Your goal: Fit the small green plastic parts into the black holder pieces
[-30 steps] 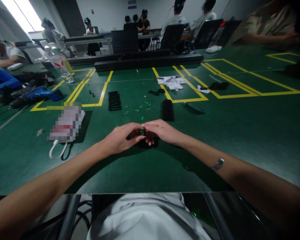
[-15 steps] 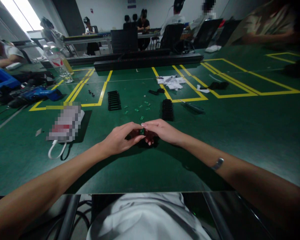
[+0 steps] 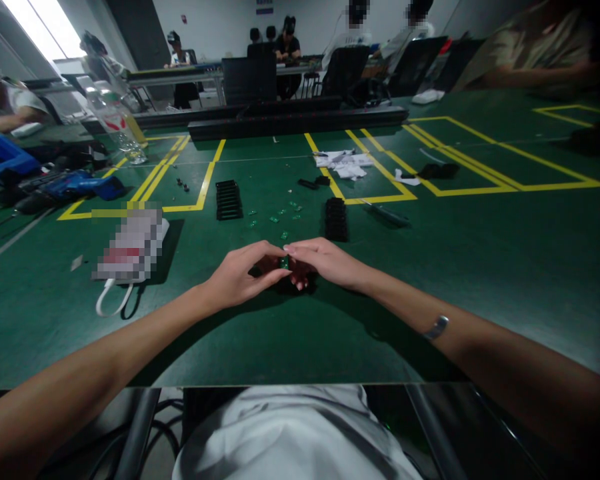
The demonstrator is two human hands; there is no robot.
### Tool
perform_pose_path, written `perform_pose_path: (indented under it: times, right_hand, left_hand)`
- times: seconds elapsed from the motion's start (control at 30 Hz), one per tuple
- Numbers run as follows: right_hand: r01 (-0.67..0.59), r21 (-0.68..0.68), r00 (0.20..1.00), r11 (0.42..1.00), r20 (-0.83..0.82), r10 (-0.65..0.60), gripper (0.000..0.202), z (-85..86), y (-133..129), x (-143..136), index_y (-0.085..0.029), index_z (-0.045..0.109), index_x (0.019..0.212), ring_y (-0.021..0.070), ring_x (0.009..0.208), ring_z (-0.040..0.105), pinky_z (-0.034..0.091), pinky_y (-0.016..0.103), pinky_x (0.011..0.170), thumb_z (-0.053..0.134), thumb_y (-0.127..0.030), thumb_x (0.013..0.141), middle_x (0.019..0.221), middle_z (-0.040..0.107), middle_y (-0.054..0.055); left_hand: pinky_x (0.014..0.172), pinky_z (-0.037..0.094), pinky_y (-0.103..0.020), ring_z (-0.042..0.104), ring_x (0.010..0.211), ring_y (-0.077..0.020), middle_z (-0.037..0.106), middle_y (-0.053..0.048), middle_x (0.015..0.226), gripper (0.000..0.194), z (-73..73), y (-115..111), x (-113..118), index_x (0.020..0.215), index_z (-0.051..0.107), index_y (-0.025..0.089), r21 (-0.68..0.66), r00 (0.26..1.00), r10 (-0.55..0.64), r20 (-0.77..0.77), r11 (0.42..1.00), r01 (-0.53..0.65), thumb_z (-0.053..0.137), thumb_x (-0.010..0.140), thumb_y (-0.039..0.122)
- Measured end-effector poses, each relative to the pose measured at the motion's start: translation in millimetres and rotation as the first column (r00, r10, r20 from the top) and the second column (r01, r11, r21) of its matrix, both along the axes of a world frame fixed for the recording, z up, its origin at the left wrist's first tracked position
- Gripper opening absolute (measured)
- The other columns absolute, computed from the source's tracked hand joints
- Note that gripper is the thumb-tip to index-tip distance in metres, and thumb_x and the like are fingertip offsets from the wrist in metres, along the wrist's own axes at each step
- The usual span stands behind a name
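Observation:
Between my two hands is a small green circuit board (image 3: 285, 263), held just above the table. My left hand (image 3: 247, 270) pinches it between thumb and fingers. My right hand (image 3: 323, 261) meets it from the other side, its thumb on the board's upper edge and its other fingers curled beneath, partly hidden. Just beyond the hands lies a loose green circuit board (image 3: 285, 235), with several more scattered farther back. A black slotted rack (image 3: 229, 201) stands to the left of them, and a second black slotted rack (image 3: 335, 220) to the right.
On the left are a white power bank (image 3: 133, 247) with a cable loop, a blue-and-black power tool (image 3: 75, 190) and a plastic bottle (image 3: 117, 127). Tweezers (image 3: 385, 215) and crumpled white paper (image 3: 345, 163) lie to the right. A long black bar (image 3: 300, 123) crosses the back.
Almost nothing differs. Both hands keep the same grip on the small green board, and the view has shifted very slightly.

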State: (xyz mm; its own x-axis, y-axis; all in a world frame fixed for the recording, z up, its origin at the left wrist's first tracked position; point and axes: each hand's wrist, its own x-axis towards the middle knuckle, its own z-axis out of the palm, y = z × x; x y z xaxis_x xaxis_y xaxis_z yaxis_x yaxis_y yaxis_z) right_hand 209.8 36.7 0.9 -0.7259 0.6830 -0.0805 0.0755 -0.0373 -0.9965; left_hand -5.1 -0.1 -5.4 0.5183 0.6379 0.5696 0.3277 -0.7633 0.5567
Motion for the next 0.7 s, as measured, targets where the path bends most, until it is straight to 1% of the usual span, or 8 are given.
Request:
perform_pose_path:
  times: [0.23, 0.4, 0.5, 0.7]
  right_hand:
    - [-0.027, -0.007, 1.0, 1.0, -0.012, 0.027, 0.042, 3.5, -0.6, 1.7, -0.016, 0.06, 0.076, 0.0129, 0.056, 0.065, 0.048, 0.023, 0.052, 0.056, -0.055, 0.092, 0.067, 0.066, 0.003]
    - [-0.078, 0.033, 0.997, 0.996, 0.016, 0.078, 0.035, 6.4, -1.9, 3.8, -0.015, 0.061, 0.081, 0.0126, 0.059, 0.064, 0.047, 0.022, 0.055, 0.062, -0.048, 0.09, 0.07, 0.065, 0.001]
    - [-0.085, 0.046, 0.996, 0.995, 0.017, 0.084, 0.032, 6.9, -2.8, 4.6, -0.014, 0.062, 0.081, 0.0121, 0.06, 0.062, 0.047, 0.022, 0.056, 0.065, -0.045, 0.088, 0.068, 0.063, 0.001]
    - [-0.082, 0.054, 0.996, 0.995, 0.026, 0.08, 0.032, 6.9, -3.1, 5.2, -0.014, 0.061, 0.078, 0.0123, 0.058, 0.062, 0.047, 0.022, 0.056, 0.066, -0.044, 0.087, 0.063, 0.062, 0.0]
  left_hand:
    - [0.066, 0.054, -0.021, 0.063, 0.072, -0.0112, 0.067, -0.005, 0.09, 0.027, 2.1, -1.0, 1.0, 0.112, 0.063, 0.015, -0.028, 1.0, 0.02, 0.014, 0.999, -0.019, 0.067, 0.09, 0.03]
    - [0.065, 0.055, -0.021, 0.064, 0.073, -0.0114, 0.067, -0.005, 0.09, 0.027, 1.5, -1.5, 0.8, 0.111, 0.063, 0.015, -0.051, 1.0, 0.016, 0.022, 0.999, -0.015, 0.068, 0.089, 0.03]
    - [0.065, 0.055, -0.021, 0.064, 0.073, -0.0114, 0.067, -0.005, 0.091, 0.029, 0.8, -1.9, 1.3, 0.112, 0.063, 0.015, -0.058, 0.999, 0.007, 0.035, 0.998, -0.005, 0.07, 0.088, 0.029]
    - [0.063, 0.055, -0.021, 0.064, 0.07, -0.0111, 0.067, -0.004, 0.088, 0.029, 1.2, -2.4, 2.4, 0.11, 0.063, 0.016, -0.098, 0.998, -0.005, 0.062, 0.995, 0.011, 0.073, 0.085, 0.028]
